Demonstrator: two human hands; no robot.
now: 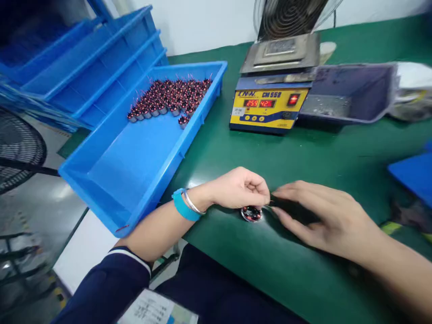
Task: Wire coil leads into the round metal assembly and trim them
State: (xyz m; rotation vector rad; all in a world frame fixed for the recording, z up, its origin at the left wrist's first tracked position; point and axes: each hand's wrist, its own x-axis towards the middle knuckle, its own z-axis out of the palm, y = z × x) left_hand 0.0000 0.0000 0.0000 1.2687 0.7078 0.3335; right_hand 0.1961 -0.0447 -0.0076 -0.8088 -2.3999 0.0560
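Note:
A small round part with copper windings and a shiny metal rim (251, 214), like a motor stator, sits on the green table just below my left fingertips. My left hand (240, 188) is closed in a pinch at its upper edge. A thin pale wire (268, 206) sticks out from that pinch toward the right. Facing it from the right is my right hand (320, 216), with thumb and index finger stretched out and a small gap between their tips, close to the wire's end. The left fingers partly cover the wound part.
At left, a blue tray (145, 148) holds many similar copper-wound parts (172, 96), with stacked blue crates (111, 58) behind. A yellow-fronted solder pot unit (270, 105) with a red display stands ahead. A grey-purple bin (351, 92) is beside it; a blue object (413, 175) lies far right.

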